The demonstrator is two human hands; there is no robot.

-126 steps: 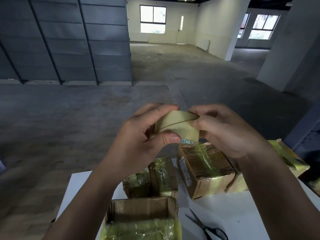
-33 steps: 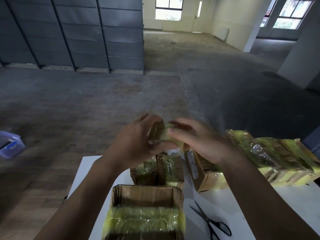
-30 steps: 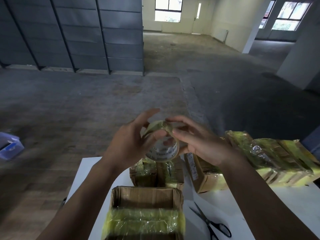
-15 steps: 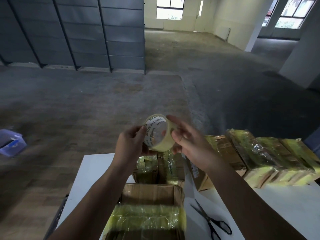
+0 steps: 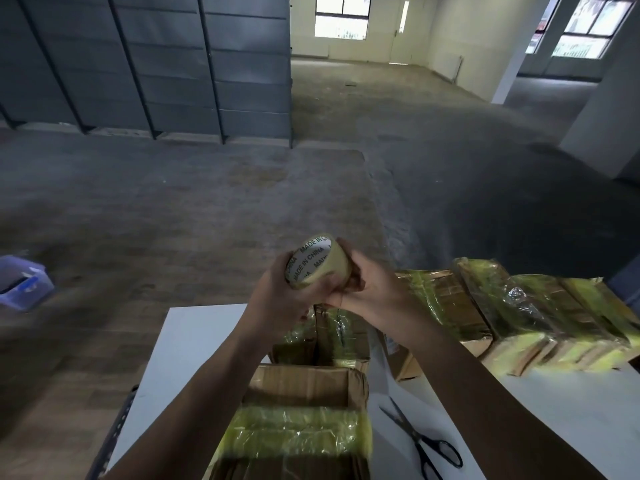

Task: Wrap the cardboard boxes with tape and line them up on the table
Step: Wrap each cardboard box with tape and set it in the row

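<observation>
In the head view, the tape roll (image 5: 317, 263) was held in the air above and beyond the near box (image 5: 301, 386), its printed core turned toward the camera. Judged from its look, the roll was light and stiff, a hard ring that would not crush. Its glossy outer band was likely slick, and sticky only where the free end lifted. The best hold seemed to be across the two flat rims or through the core, leaving the band free to unwind. The left hand (image 5: 284, 299) cupped the roll from below and from the left, fingers curled round it and thumb laid along its lower rim. The right hand (image 5: 374, 292) closed on the band from the right with bent fingertips, probably feeling for the tape's end; no loose end could be seen. Both forearms reached forward over the near box, which sat on the white counter (image 5: 187, 341) open-topped, with yellowish tape round its front. Small boxes (image 5: 341, 337) stood just behind it, and a row of wrapped boxes (image 5: 519, 313) lay further off to its right. Scissors (image 5: 426, 441) lay just beside its right.
</observation>
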